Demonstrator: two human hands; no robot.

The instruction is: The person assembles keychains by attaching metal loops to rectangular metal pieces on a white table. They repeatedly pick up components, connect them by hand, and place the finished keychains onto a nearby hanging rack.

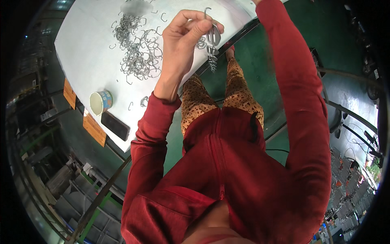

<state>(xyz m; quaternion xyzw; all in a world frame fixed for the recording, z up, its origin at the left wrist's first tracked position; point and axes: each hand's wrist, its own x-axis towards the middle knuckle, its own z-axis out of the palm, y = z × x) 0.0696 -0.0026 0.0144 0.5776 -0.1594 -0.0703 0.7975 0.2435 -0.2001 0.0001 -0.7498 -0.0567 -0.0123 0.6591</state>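
My left hand (185,34) is raised over the white table's edge, thumb and fingers pinched around a metal hook with a spiral end (212,61). Its bent top (206,11) sticks up above the fingers. A round, flat, shiny part shows beside the fingertips, and the tapering coil hangs down. Beyond the top edge of the head view my right arm (290,61) reaches out, so that hand's fingers are hidden. A big heap of loose bent wire hooks (140,59) lies on the table left of my left hand.
The white table (87,53) carries a small round tub (97,102) and a dark phone (115,125) near its left corner. A few stray wire hooks (144,101) lie close by. A dark rail (243,32) runs along the table's edge. Below is a green floor (252,69).
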